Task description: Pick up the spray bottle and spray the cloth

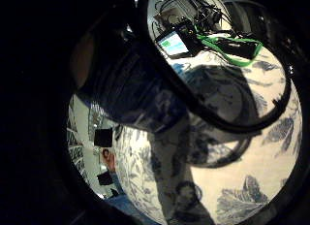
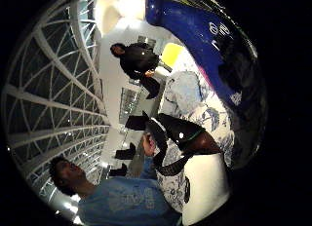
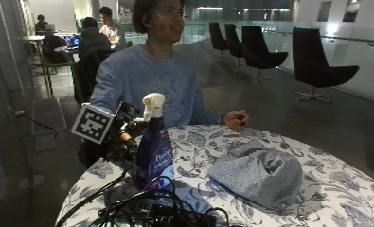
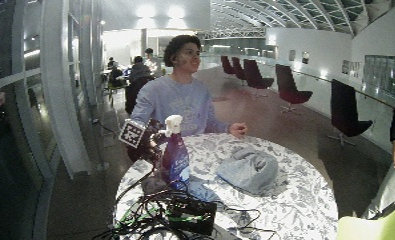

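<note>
The round table with its leaf-print covering fills the lower half of the outside view; on it, lower right of centre, the grey cloth lies in a bunched heap; the blue spray bottle stands left of centre, upright, its long axis vertical and its white trigger head at the top; my gloved right hand is at the bottle's left side, touching or nearly touching it at about mid-height; my bare left hand rests curled near the table's far edge, well apart from both things.

In the thumb-side palm view the bottle's blue body sweeps across the upper right, very close to my palm; whether my fingers are curled around it or merely alongside, I cannot tell; the bottle's base looks to be on or just above the table, but cables in front hide it.

What matters next, I judge: the cloth lies to the right of the bottle in the outside view, on the opposite side from my glove; so the nozzle must face away from my palm, toward that heap, before I squeeze.
</note>
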